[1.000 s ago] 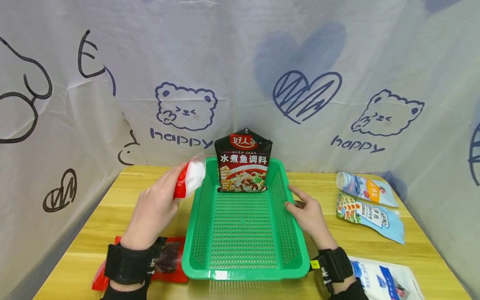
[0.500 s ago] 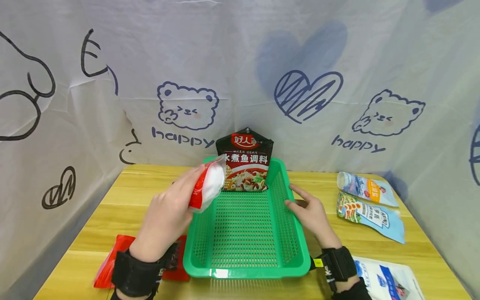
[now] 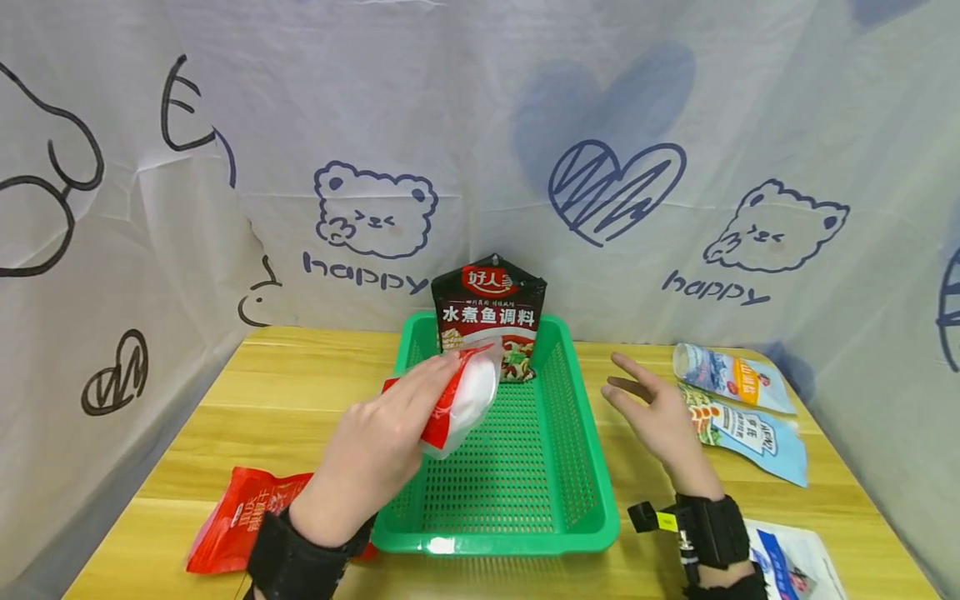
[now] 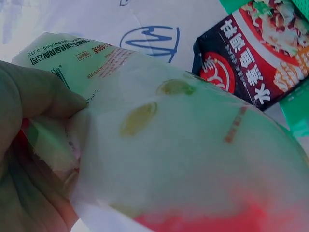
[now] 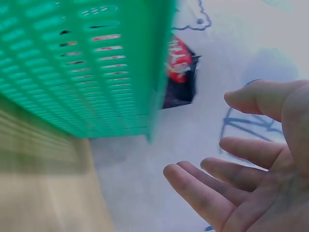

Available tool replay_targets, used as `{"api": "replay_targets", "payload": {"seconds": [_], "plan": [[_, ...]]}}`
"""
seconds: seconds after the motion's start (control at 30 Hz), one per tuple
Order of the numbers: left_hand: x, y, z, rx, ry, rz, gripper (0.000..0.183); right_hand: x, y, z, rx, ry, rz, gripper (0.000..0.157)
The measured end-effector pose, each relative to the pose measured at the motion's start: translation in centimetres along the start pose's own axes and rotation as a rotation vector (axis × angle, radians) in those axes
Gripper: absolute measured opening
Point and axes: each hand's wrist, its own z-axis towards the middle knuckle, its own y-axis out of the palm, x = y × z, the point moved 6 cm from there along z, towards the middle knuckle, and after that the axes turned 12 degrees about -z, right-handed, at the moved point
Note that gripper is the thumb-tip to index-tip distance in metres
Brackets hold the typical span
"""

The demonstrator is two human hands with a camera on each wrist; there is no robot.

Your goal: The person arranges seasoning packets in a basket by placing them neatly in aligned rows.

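Observation:
My left hand (image 3: 378, 442) grips a red-and-white plastic food packet (image 3: 471, 400) above the left half of the green basket (image 3: 495, 546). In the left wrist view, thumb and fingers pinch one end of this packet (image 4: 188, 145), which has small print and yellowish shapes on its pale side. A black-and-red seasoning pouch (image 3: 491, 292) stands upright at the basket's far end, partly covered by the held packet. To the right of the basket, my right hand (image 3: 663, 421) hovers with spread fingers and holds nothing; the right wrist view shows a gap between it and the basket wall (image 5: 130, 72).
Two pouches, one blue and orange (image 3: 738, 379) and one light blue (image 3: 765, 437), lie at the right on the wooden table (image 3: 300, 367). A white packet (image 3: 806, 558) lies at the front right, a red packet (image 3: 240, 517) at the front left. Printed cloth (image 3: 480, 125) hangs behind.
The left hand has carried the packet rightward and nearer, over the basket. My right hand has let go of the basket's right rim and moved off to the right.

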Motion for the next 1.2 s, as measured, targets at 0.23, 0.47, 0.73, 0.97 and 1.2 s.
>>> {"api": "replay_targets", "payload": {"seconds": [0.23, 0.47, 0.73, 0.97, 1.2], "plan": [[0.8, 0.4, 0.2, -0.003, 0.027, 0.004, 0.070, -2.8, -1.3, -1.3, 0.051, -0.104, 0.018, 0.050], [1.8, 0.6, 0.3, -0.016, 0.066, 0.031, 0.064, -6.6, -0.1, -2.6, -0.056, -0.246, 0.274, 0.043], [2.6, 1.4, 0.3, -0.084, 0.093, 0.030, 0.068, -8.9, 2.6, -3.8, -0.187, -0.248, 0.378, 0.042], [3.4, 2.2, 0.2, -0.124, 0.124, 0.028, 0.062, -9.7, 4.0, -4.5, -0.263, -0.199, 0.429, 0.047], [4.2, 3.1, 0.0, -0.148, 0.158, 0.046, 0.053, -9.7, 4.7, -4.6, -0.327, -0.118, 0.432, 0.051]]}}
